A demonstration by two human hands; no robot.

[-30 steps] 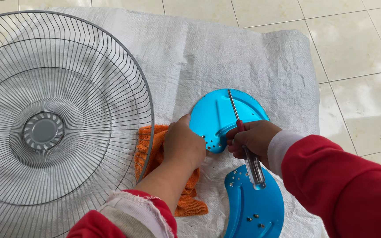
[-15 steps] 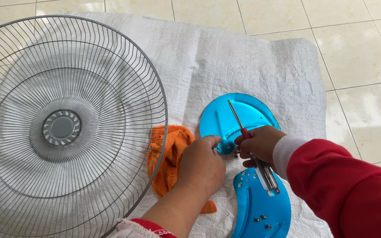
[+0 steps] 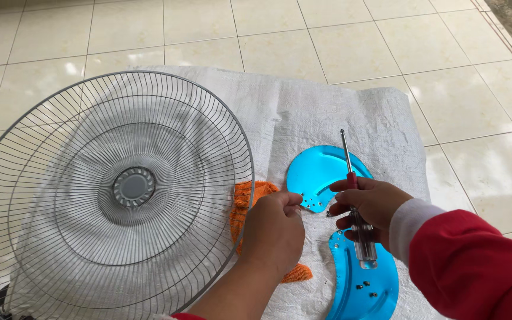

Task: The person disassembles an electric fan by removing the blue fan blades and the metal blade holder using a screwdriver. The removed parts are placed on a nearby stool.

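Tiled floor (image 3: 457,89), cream, glossy; white woven sheet (image 3: 327,112) spread over it. Wire fan guard (image 3: 108,195) lies on sheet's left part, grey hub at centre. Orange cloth (image 3: 247,204) sits between guard rim and left hand (image 3: 274,231), partly under the hand. Left hand: fingers closed, tips pinching the holed edge of upper blue blade (image 3: 321,172), which lies flat on sheet. Right hand (image 3: 368,204): fingers wrapped tight around screwdriver (image 3: 354,195), shaft pointing away over upper blade, clear handle toward the wearer. Lower blue blade (image 3: 365,281) lies just below right hand, small screws on it. Red sleeve on right arm.
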